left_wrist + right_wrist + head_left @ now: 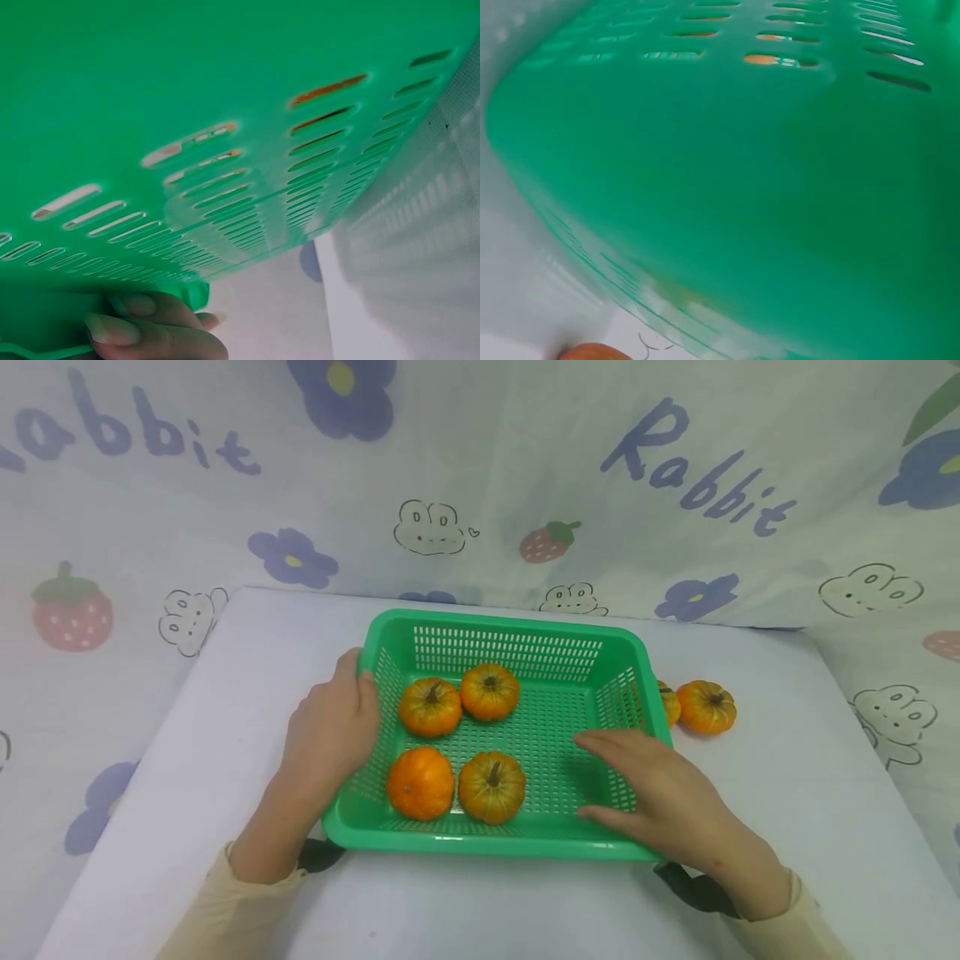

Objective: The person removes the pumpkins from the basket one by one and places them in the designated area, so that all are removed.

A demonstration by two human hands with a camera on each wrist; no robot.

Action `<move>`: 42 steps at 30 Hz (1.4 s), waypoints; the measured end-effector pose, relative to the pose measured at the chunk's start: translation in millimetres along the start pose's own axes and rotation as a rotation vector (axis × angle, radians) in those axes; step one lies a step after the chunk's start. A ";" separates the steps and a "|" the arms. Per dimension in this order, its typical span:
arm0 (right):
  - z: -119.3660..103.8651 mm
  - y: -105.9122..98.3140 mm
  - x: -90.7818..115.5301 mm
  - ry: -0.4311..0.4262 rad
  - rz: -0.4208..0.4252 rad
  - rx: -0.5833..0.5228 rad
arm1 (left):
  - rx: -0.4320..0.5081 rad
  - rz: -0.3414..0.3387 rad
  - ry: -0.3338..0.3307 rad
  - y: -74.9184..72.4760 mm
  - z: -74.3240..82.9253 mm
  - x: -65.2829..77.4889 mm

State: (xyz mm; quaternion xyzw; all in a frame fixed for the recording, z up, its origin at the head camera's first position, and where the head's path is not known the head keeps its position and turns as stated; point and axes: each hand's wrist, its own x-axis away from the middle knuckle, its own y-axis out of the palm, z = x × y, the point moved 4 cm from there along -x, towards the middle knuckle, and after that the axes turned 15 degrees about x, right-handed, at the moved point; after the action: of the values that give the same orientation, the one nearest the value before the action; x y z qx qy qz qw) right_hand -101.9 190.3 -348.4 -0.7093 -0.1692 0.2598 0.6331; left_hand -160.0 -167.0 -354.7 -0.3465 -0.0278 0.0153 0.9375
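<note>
A green plastic basket [510, 843] with slotted walls sits on the table, holding several small orange pumpkins. In its left half are a back pair, including a pumpkin [490, 692], and a front pair with a smooth orange pumpkin [421, 783] and a ribbed greenish one [492, 787]. My left hand [333, 727] grips the left rim; the left wrist view shows its fingers [154, 330] curled under the rim. Over the right rim reaches my right hand [663, 785], thumb and fingers spread apart above the basket floor, with nothing between them.
Just outside the basket's right wall lie two more pumpkins, one [707, 707] in full sight and another [667, 703] partly hidden by the rim. A white cloth covers the table [495, 910]. Behind it hangs a printed curtain [495, 460] with rabbits and flowers.
</note>
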 end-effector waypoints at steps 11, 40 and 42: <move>-19.8 -0.5 -12.4 -0.166 -0.005 0.029 | -0.007 -0.005 0.006 1.8 -0.6 -1.0; -9.5 -26.8 0.9 -0.218 -0.063 0.154 | -0.064 0.000 -0.004 1.9 3.3 -0.5; -8.0 -29.4 1.0 -0.220 -0.063 0.165 | -0.065 0.003 -0.006 0.9 3.1 -0.4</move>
State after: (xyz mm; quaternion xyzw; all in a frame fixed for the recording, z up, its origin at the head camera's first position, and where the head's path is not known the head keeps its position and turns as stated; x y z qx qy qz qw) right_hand -93.8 188.6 -319.0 -0.6161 -0.2381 0.3291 0.6749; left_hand -160.6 -164.4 -352.9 -0.3769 -0.0304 0.0168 0.9256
